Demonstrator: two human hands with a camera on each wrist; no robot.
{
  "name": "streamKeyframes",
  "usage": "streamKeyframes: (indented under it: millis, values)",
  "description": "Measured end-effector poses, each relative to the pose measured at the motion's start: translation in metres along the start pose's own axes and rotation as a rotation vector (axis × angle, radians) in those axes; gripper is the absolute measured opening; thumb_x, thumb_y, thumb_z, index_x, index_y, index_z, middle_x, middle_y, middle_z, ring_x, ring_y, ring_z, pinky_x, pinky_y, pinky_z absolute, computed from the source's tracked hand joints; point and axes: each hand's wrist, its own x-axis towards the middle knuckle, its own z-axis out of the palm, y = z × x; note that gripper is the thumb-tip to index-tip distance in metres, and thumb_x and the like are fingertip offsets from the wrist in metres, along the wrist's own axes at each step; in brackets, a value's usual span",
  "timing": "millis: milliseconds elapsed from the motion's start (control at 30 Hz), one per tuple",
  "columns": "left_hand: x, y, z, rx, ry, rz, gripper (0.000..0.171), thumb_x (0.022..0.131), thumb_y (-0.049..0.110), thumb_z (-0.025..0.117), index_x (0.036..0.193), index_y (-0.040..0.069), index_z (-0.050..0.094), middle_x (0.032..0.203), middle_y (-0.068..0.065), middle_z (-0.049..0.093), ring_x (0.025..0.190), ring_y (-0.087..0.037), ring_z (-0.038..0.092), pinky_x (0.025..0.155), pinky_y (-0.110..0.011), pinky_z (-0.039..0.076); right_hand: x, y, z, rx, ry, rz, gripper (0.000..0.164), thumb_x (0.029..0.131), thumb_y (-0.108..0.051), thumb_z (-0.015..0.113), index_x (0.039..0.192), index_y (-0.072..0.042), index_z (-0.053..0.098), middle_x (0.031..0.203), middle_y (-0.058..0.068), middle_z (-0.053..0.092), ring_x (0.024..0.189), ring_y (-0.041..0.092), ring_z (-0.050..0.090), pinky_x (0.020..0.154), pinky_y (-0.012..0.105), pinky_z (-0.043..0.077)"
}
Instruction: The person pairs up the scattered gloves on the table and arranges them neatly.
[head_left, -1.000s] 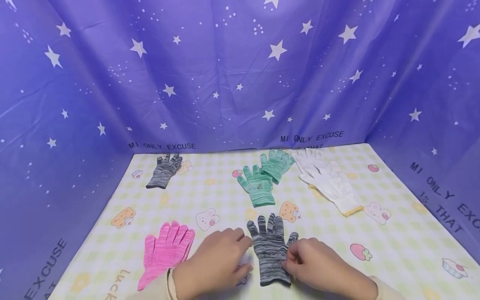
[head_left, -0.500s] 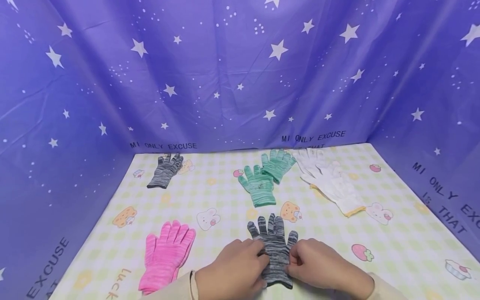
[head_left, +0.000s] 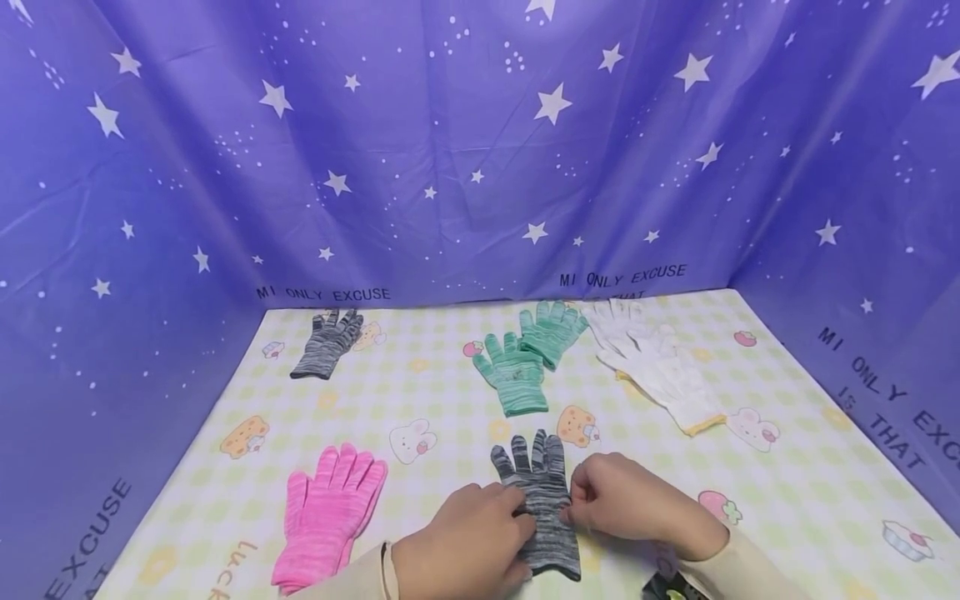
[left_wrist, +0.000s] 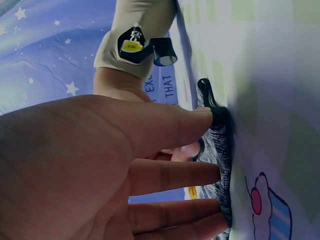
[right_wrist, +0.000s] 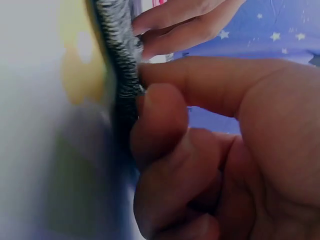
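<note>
A black-and-grey knitted glove (head_left: 550, 512) lies flat at the front of the table, finger ends pointing away from me. My left hand (head_left: 465, 537) rests on its left side; in the left wrist view the fairly straight fingers (left_wrist: 175, 177) and thumb touch the knit. At the right edge of the glove, my right hand (head_left: 626, 500) pinches the fabric between thumb and curled index finger, seen close in the right wrist view. The glove's thumb is out of sight near that hand. To the left lie pink gloves (head_left: 326, 512), apparently a stacked pair.
A second black-and-grey glove (head_left: 322, 346) lies at the back left of the checked tablecloth (head_left: 360, 421). Two green gloves (head_left: 517, 379) overlap at the back middle, close to white gloves (head_left: 667, 379) with yellow cuffs. A purple starred curtain (head_left: 450, 150) encloses the table.
My left hand has moved right onto the black-and-grey glove. My right hand has shifted slightly up and left along its edge, and the glove's thumb, spread out before, no longer shows.
</note>
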Motion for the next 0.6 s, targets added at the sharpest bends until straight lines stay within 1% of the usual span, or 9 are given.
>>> streamKeyframes:
  millis: [100, 233, 400, 500, 600]
  values:
    - [0.001, 0.0, -0.001, -0.004, -0.009, 0.0, 0.034, 0.081, 0.054, 0.065, 0.1, 0.025, 0.067, 0.085, 0.009, 0.049, 0.07, -0.006, 0.047, 0.054, -0.026, 0.038, 0.003, 0.007, 0.004, 0.014, -0.004, 0.008, 0.034, 0.078, -0.044, 0.073, 0.057, -0.023, 0.055, 0.047, -0.014, 0.048, 0.043, 0.005, 0.046, 0.048, 0.024, 0.042]
    - [0.001, 0.001, 0.001, 0.009, -0.01, 0.006, 0.035, 0.081, 0.055, 0.065, 0.1, 0.026, 0.066, 0.086, 0.01, 0.049, 0.071, -0.006, 0.048, 0.055, -0.026, 0.038, 0.003, 0.009, 0.008, 0.042, -0.009, 0.025, 0.032, 0.077, -0.044, 0.074, 0.059, -0.023, 0.057, 0.046, -0.013, 0.051, 0.044, 0.008, 0.049, 0.049, 0.024, 0.043]
    - [0.001, -0.001, 0.003, 0.005, 0.017, 0.017, 0.034, 0.081, 0.055, 0.065, 0.099, 0.026, 0.066, 0.087, 0.01, 0.051, 0.072, -0.006, 0.049, 0.056, -0.026, 0.04, 0.003, 0.011, 0.008, 0.065, -0.016, 0.027, 0.031, 0.078, -0.045, 0.073, 0.062, -0.022, 0.059, 0.046, -0.011, 0.053, 0.045, 0.01, 0.051, 0.052, 0.024, 0.044]
    - [0.0, -0.005, 0.001, -0.044, 0.016, 0.02, 0.035, 0.081, 0.053, 0.065, 0.102, 0.025, 0.066, 0.095, 0.009, 0.055, 0.078, -0.006, 0.053, 0.062, -0.027, 0.045, 0.004, 0.012, 0.006, 0.089, -0.021, 0.013, 0.031, 0.079, -0.046, 0.072, 0.063, -0.023, 0.059, 0.048, -0.01, 0.054, 0.045, 0.009, 0.05, 0.052, 0.024, 0.044]
    - [-0.002, -0.012, -0.004, -0.137, 0.009, 0.014, 0.037, 0.082, 0.051, 0.064, 0.108, 0.024, 0.065, 0.105, 0.01, 0.058, 0.09, -0.006, 0.057, 0.073, -0.028, 0.049, 0.003, 0.014, 0.003, 0.177, -0.053, -0.017, 0.03, 0.083, -0.04, 0.069, 0.064, -0.019, 0.059, 0.049, -0.006, 0.056, 0.043, 0.007, 0.047, 0.046, 0.024, 0.041]
